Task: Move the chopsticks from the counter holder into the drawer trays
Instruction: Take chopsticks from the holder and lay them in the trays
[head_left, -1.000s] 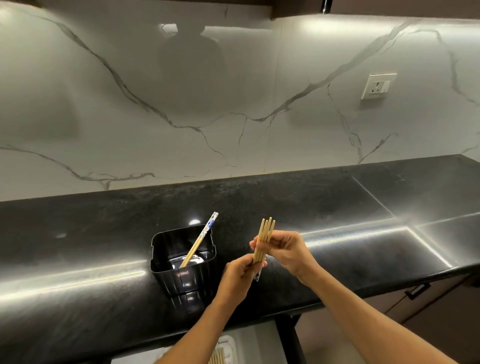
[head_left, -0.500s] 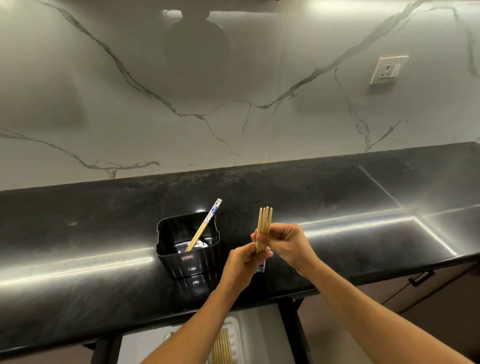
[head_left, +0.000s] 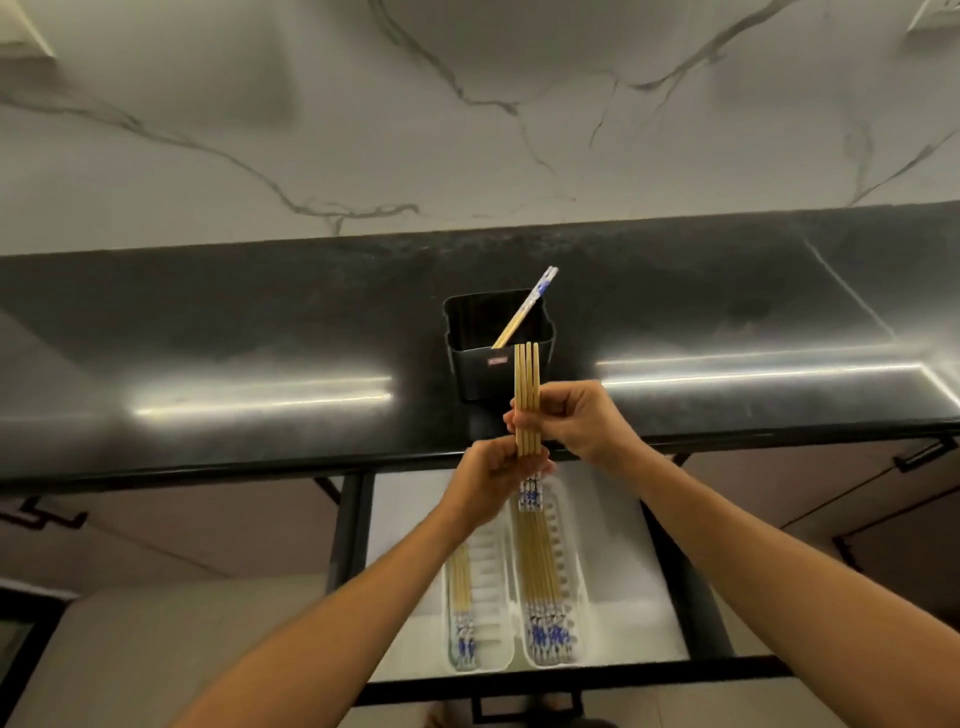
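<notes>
Both hands hold an upright bundle of bamboo chopsticks (head_left: 527, 384) over the counter's front edge. My left hand (head_left: 493, 480) grips the bundle low, near its blue-patterned ends, and my right hand (head_left: 576, 421) grips it just above. Behind them a black holder (head_left: 470, 358) stands on the counter with a chopstick (head_left: 524, 307) leaning out to the right. Below, the open drawer (head_left: 644, 603) holds two white trays: the left tray (head_left: 488, 587) with a few chopsticks, the right tray (head_left: 569, 566) with several more, blue ends toward me.
The black stone counter (head_left: 260, 332) runs left to right under a white marble wall. Brown cabinet fronts (head_left: 831, 499) with dark handles flank the drawer. A wall socket (head_left: 935, 15) sits at the top right corner.
The view has tilted down and shifted, so the open drawer and its trays now show fully. The hands stay together on the bundle, now nearer the counter's front edge.
</notes>
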